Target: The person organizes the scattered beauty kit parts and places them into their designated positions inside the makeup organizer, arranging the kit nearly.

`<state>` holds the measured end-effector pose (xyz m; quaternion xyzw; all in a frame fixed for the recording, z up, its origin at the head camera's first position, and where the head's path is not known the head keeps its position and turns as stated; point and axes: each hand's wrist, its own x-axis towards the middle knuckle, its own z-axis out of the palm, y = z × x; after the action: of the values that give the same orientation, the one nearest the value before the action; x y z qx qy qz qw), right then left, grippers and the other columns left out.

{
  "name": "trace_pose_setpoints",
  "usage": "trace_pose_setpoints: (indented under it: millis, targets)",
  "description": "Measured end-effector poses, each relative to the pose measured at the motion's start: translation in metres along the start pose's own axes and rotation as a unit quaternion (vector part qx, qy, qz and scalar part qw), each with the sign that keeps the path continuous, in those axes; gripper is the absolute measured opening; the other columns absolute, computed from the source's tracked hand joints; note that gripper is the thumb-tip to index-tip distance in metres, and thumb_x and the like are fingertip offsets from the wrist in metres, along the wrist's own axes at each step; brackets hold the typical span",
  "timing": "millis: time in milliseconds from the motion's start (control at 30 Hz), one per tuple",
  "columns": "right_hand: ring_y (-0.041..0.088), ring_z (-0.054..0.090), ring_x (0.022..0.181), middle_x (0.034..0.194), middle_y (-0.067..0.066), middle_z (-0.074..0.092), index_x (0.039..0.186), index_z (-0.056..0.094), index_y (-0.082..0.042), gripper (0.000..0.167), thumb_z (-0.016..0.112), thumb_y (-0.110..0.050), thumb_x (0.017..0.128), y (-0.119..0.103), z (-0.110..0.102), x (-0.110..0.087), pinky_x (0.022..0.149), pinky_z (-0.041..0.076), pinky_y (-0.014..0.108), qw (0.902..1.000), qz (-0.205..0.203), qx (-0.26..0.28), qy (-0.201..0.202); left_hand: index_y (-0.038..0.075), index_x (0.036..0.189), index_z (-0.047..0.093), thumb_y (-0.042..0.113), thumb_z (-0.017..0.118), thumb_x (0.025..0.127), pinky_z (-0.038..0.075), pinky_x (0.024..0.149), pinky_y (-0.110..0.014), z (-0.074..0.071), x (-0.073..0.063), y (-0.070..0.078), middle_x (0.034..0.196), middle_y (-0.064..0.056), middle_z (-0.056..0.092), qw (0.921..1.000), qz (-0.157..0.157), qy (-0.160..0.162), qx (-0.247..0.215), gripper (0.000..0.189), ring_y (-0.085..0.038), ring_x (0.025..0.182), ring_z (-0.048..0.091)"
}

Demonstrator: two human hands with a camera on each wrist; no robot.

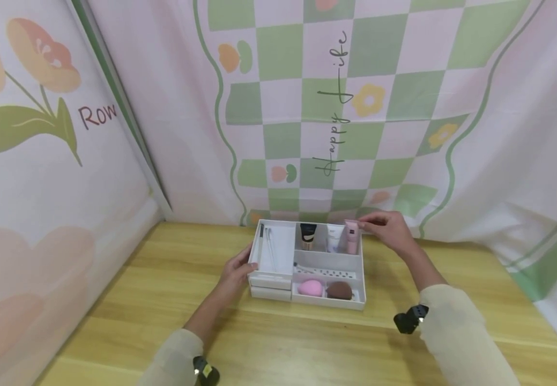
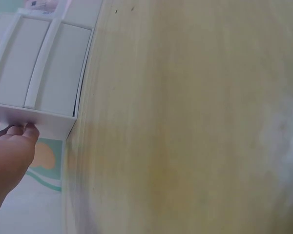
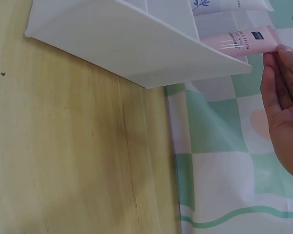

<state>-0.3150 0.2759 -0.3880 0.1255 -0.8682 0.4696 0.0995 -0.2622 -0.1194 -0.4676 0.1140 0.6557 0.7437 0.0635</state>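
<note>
A white desk organizer (image 1: pixel 326 304) with drawers stands on the table. My right hand (image 1: pixel 390 231) pinches the top end of a pink squeeze tube (image 1: pixel 352 238), which stands in the back right compartment. In the right wrist view, thumb and fingertips meet at the tube's flat end. Beside it are a white tube (image 1: pixel 333 238) and a black-and-beige tube (image 1: pixel 307 236). My left hand (image 1: pixel 236 271) holds the organizer's left side, thumb at the rim; in the left wrist view its fingertips touch the side wall.
The left tray holds thin sticks or brushes (image 1: pixel 270 249). A dotted white strip (image 1: pixel 328 272) lies in the middle compartment. A pink sponge (image 1: pixel 310 288) and a brown one (image 1: pixel 339 290) sit in front. A patterned curtain (image 1: pixel 283 102) hangs right behind the wooden table (image 1: pixel 307 348).
</note>
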Motion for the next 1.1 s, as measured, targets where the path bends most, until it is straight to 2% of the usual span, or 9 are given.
trace_pose_setpoints:
  millis: [33,100,300,567,633,867,1100]
  targets:
    - [-0.009,0.061,0.078,0.083,-0.031,0.067,0.110,0.073,0.009,0.026,0.070,-0.012,0.094,0.000,-0.001,-0.001,0.066,0.055,0.013,1.0000,-0.002,0.004,0.001,-0.005,0.157,0.025,0.005,0.054,0.092,0.028,0.126,-0.045,0.000,0.000,0.000,0.167,-0.025,0.020,1.0000,0.001,-0.001,0.000,0.072,-0.043,0.155,0.024]
    - [-0.008,0.061,0.078,0.082,-0.033,0.066,0.111,0.072,0.009,0.027,0.070,-0.012,0.094,0.000,-0.002,-0.004,0.066,0.054,0.013,1.0000,-0.001,0.006,-0.003,-0.005,0.157,0.025,0.006,0.054,0.092,0.027,0.127,-0.046,0.000,0.000,0.000,0.167,-0.025,0.020,1.0000,0.001,-0.002,0.002,0.072,-0.043,0.155,0.024]
    - [-0.008,0.061,0.082,0.091,-0.024,0.071,0.114,0.070,0.008,0.028,0.070,-0.012,0.095,0.005,-0.004,-0.013,0.072,0.058,0.015,0.9998,0.006,0.010,-0.013,-0.005,0.157,0.023,0.006,0.054,0.093,0.028,0.126,-0.044,-0.002,0.000,-0.002,0.167,-0.025,0.019,1.0000,-0.005,-0.004,0.001,0.073,-0.043,0.155,0.023]
    - [-0.008,0.062,0.085,0.099,-0.008,0.076,0.114,0.071,0.006,0.026,0.069,-0.011,0.095,0.005,-0.008,-0.016,0.074,0.059,0.017,0.9995,-0.017,-0.007,-0.024,-0.006,0.158,0.021,0.006,0.054,0.093,0.027,0.126,-0.044,-0.002,0.000,-0.001,0.168,-0.026,0.018,0.9999,0.001,-0.011,0.002,0.074,-0.043,0.156,0.021]
    - [-0.007,0.063,0.085,0.099,-0.008,0.076,0.113,0.071,0.007,0.025,0.069,-0.010,0.095,0.004,-0.009,-0.016,0.074,0.059,0.017,0.9992,-0.028,-0.003,-0.028,-0.006,0.158,0.021,0.007,0.054,0.093,0.027,0.126,-0.043,-0.002,-0.001,0.000,0.168,-0.026,0.018,0.9999,0.004,-0.012,0.003,0.074,-0.043,0.156,0.021]
    - [-0.003,0.065,0.084,0.093,-0.019,0.072,0.110,0.071,0.008,0.022,0.068,-0.007,0.095,0.002,-0.008,-0.015,0.074,0.059,0.018,0.9981,-0.041,0.017,-0.042,-0.006,0.157,0.023,0.005,0.053,0.093,0.027,0.126,-0.043,-0.002,0.000,-0.001,0.167,-0.026,0.018,0.9999,0.005,-0.009,-0.001,0.072,-0.042,0.156,0.021]
    - [-0.005,0.062,0.082,0.098,-0.006,0.075,0.113,0.070,0.008,0.023,0.067,-0.008,0.096,0.003,-0.008,-0.013,0.072,0.057,0.015,0.9984,-0.031,0.012,-0.046,-0.006,0.157,0.023,0.004,0.053,0.092,0.028,0.126,-0.043,-0.002,0.000,-0.001,0.167,-0.026,0.019,0.9999,0.003,-0.011,-0.007,0.072,-0.044,0.155,0.022]
